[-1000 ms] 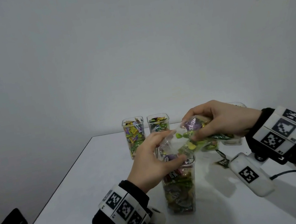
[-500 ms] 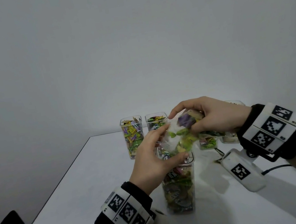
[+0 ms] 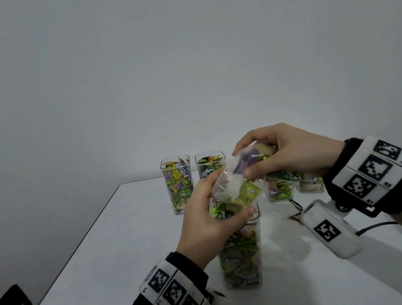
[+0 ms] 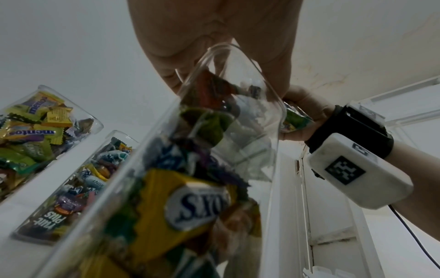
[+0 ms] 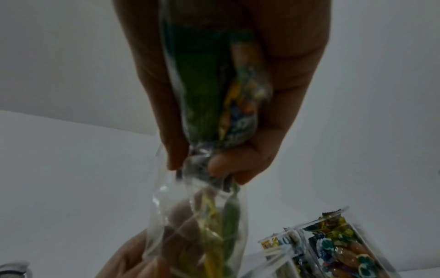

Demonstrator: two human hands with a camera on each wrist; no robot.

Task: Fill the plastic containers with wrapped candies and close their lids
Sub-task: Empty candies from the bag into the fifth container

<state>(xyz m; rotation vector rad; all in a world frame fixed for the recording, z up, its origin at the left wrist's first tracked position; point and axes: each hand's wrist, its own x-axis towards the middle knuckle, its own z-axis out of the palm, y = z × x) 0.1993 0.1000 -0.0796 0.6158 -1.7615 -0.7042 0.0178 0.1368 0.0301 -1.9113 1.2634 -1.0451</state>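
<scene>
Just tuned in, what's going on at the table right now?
A person is tipping a clear bag of wrapped candies into the near container, which looks almost full. The right hand grips the bag's upper end; the left hand holds its mouth at the container's rim. Two open, filled containers stand behind. No lid is on any of these three.

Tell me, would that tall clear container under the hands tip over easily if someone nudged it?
Probably not easily. The tall container is narrow for its height, so a knock near the rim could rock it. But it looks packed with wrapped candies nearly to the top, which likely weighs it down. The left hand also grips its top, steadying it.
</scene>
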